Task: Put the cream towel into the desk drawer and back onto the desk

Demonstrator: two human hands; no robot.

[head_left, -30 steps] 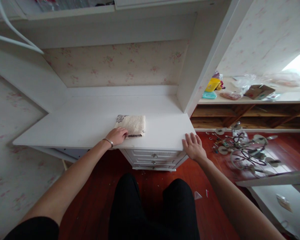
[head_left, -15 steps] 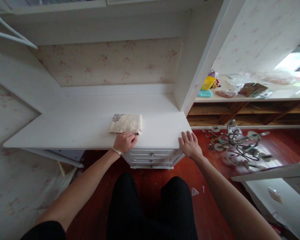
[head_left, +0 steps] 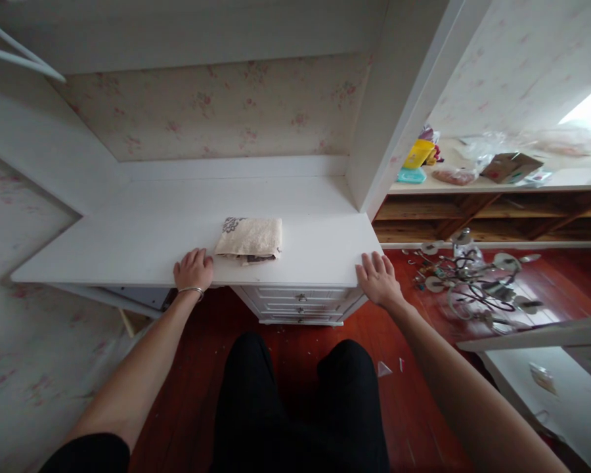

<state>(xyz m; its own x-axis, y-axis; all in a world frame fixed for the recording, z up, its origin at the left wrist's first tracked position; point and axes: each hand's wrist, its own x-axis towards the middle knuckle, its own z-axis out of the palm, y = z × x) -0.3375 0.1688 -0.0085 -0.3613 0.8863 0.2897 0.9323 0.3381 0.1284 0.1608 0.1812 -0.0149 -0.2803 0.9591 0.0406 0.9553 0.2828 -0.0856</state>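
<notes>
A folded cream cloth (head_left: 254, 237) with a dark floral pattern at one corner lies on the white desk (head_left: 142, 230). Left of the cloth and apart from it, my left hand (head_left: 194, 270) rests on the desk's front edge with fingers laid over the top; a bracelet circles its wrist. At the right front corner, my right hand (head_left: 377, 278) lies flat on the desktop, fingers spread. Neither hand holds anything. White drawers (head_left: 300, 301) with small knobs stand beneath the desk.
On the red wooden floor to the right lies a chandelier (head_left: 487, 282) with curved arms. Behind it, a low shelf unit (head_left: 438, 213) carries a yellow container (head_left: 418, 155), a cardboard box (head_left: 511, 168) and plastic bags. White panels (head_left: 536, 381) sit at the lower right.
My left hand has left the cloth's front edge and moved left along the desk edge, its fingers spreading out. The right hand stays at the corner.
</notes>
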